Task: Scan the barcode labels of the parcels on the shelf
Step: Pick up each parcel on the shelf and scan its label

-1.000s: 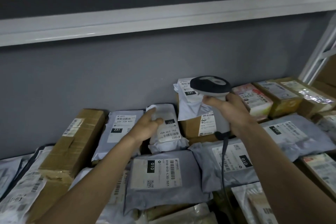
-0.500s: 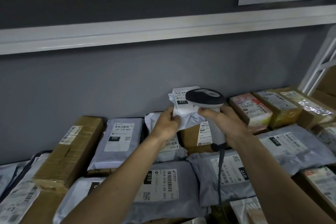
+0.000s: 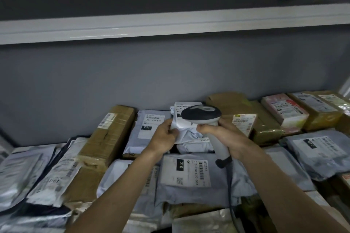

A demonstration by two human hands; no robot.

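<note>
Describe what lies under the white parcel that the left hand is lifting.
Under the white parcel, gripped by the left hand, another pale mailer shows, resting behind a grey 010 bag. The scanner and right hand cover the rest.

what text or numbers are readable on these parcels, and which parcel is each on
"231" and "231-239-K01": label of the grey poly mailer standing at the back, the code's last characters unsure.
"010" and "010-010-L30-501": label of the flat grey poly mailer in front, its last digits unsure.
"010": label of the grey poly mailer at right.
All other labels, and the white mailer in the hands, are too blurred.
</note>
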